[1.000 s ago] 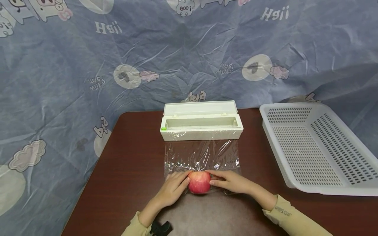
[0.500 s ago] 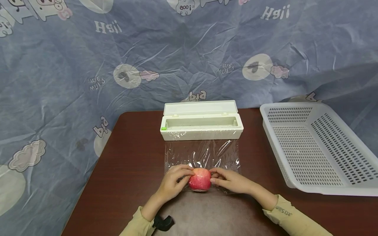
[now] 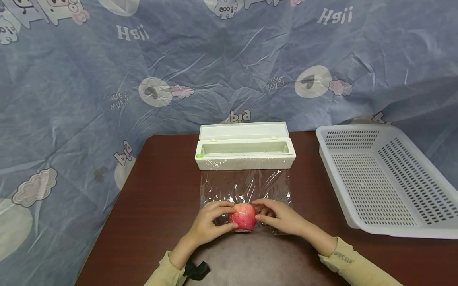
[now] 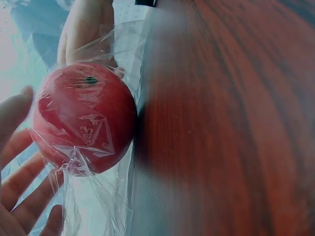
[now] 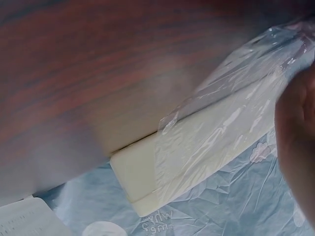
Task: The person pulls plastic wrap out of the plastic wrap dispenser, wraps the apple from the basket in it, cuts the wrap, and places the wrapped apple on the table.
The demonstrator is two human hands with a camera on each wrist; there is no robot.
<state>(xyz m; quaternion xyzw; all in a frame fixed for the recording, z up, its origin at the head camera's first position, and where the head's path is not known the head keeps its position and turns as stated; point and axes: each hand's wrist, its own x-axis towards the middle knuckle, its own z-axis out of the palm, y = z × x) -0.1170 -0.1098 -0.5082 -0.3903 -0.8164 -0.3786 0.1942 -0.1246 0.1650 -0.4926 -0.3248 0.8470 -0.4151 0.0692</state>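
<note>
A red apple (image 3: 243, 217) lies at the near end of a sheet of clear plastic wrap (image 3: 247, 186), and the left wrist view shows film tight and creased over the apple (image 4: 86, 118). My left hand (image 3: 209, 220) holds the apple's left side, fingers on top and thumb low at the front. On the right side my right hand (image 3: 282, 216) has its index finger and thumb curved against the apple. Film runs back to a white wrap dispenser box (image 3: 245, 163) with its lid raised. The right wrist view catches only part of the right hand (image 5: 298, 128), its fingertips out of frame.
A white perforated plastic basket (image 3: 368, 186) stands at the right of the dark brown table (image 3: 161, 178). A blue patterned cloth (image 3: 214, 59) hangs behind the table. Something black (image 3: 196, 271) sits by my left wrist.
The apple has rolled slightly away from me. My left thumb has come down to its front, and the left fingers are on top. The right index finger has shifted slightly back.
</note>
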